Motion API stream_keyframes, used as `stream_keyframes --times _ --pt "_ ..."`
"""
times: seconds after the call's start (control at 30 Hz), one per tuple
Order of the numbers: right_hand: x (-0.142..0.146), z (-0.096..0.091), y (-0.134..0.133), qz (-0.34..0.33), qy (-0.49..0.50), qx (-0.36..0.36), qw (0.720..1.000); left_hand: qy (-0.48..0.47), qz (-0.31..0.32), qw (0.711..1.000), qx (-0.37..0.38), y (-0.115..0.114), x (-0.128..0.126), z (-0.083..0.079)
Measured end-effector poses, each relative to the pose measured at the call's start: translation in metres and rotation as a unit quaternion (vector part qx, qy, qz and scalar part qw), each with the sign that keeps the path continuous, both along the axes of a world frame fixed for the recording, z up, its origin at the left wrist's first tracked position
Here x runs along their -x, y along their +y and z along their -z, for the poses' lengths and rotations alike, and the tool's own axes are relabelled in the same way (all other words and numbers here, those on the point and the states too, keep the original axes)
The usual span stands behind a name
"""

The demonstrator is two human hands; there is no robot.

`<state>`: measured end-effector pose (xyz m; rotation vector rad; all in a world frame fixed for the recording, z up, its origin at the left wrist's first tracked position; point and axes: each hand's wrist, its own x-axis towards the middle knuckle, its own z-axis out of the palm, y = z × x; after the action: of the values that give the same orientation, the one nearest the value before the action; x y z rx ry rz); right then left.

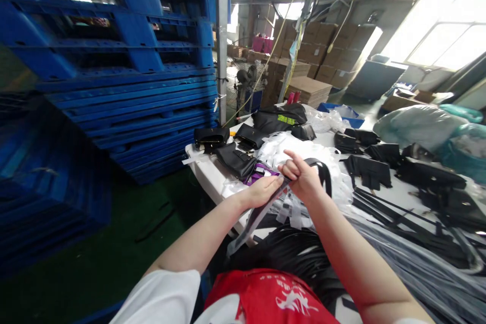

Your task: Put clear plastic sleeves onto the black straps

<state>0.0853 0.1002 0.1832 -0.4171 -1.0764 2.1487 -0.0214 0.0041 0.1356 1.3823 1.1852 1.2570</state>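
Observation:
My left hand [263,190] pinches a black strap [257,216] that looks wrapped in a clear plastic sleeve; its lower end hangs past the table edge toward my body. Close beside it, my right hand [302,176] is closed on the upper part of the same strap, with the index finger pointing out. A loop of black strap [325,178] curves out behind the right hand. Beneath both hands lies a pile of white plastic or paper pieces [283,146]. A purple item [258,174] shows just beyond the left hand.
Black bags [236,160] and a dark bag with green lettering [280,117] lie on the white table [207,178]. More black pieces [429,176] and long wrapped straps [413,258] spread to the right. Blue pallets [152,91] are stacked at left. Cartons [317,43] stand behind.

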Motion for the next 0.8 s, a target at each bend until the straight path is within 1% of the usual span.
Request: stream_keyframes --times 0.07,0.1,0.13,0.2,0.27,0.33,0.37,0.43,0.5,0.57,0.63,0.7,0.73,0.8 --pt "0.000 0.008 -0.008 -0.011 -0.019 0.000 1.000 -0.035 -0.006 0.999 0.003 0.005 -0.008 0.007" --pt "-0.003 0.010 -0.005 -0.009 -0.020 0.014 1.000 -0.049 -0.004 0.999 0.011 0.005 -0.011 0.012" --pt "-0.010 0.011 0.001 -0.001 -0.014 0.039 0.999 -0.058 0.003 0.998 0.023 0.004 -0.012 0.017" --pt "-0.028 0.008 0.022 0.028 0.017 0.107 0.994 -0.066 0.022 0.996 0.052 -0.001 -0.012 0.028" --pt "-0.047 0.003 0.044 0.058 0.057 0.158 0.984 -0.089 0.056 0.990 0.099 -0.007 -0.010 0.036" --pt "-0.060 0.000 0.058 0.064 0.080 0.166 0.981 -0.129 0.097 0.976 0.147 -0.011 -0.011 0.041" --pt "-0.063 0.000 0.060 0.058 0.080 0.158 0.983 -0.152 0.113 0.968 0.163 -0.012 -0.013 0.041" --pt "-0.060 0.004 0.052 0.041 0.061 0.127 0.989 -0.192 0.128 0.958 0.171 -0.011 -0.019 0.039" --pt "-0.050 0.011 0.033 0.031 0.029 0.089 0.995 -0.219 0.121 0.955 0.158 -0.008 -0.028 0.036" --pt "-0.040 0.020 0.011 0.015 0.002 0.063 0.998 -0.225 0.107 0.957 0.145 -0.006 -0.035 0.032" --pt "-0.036 0.027 -0.002 -0.016 -0.014 0.061 0.998 -0.212 0.091 0.963 0.141 -0.006 -0.038 0.031" --pt "-0.042 0.029 0.000 -0.028 -0.008 0.086 0.996 -0.188 0.094 0.966 0.148 -0.010 -0.034 0.032" --pt "-0.049 0.026 0.007 -0.018 0.005 0.105 0.994 -0.173 0.101 0.968 0.154 -0.013 -0.031 0.033" --pt "-0.067 0.017 0.028 0.026 0.037 0.136 0.990 -0.144 0.117 0.969 0.164 -0.020 -0.021 0.036"
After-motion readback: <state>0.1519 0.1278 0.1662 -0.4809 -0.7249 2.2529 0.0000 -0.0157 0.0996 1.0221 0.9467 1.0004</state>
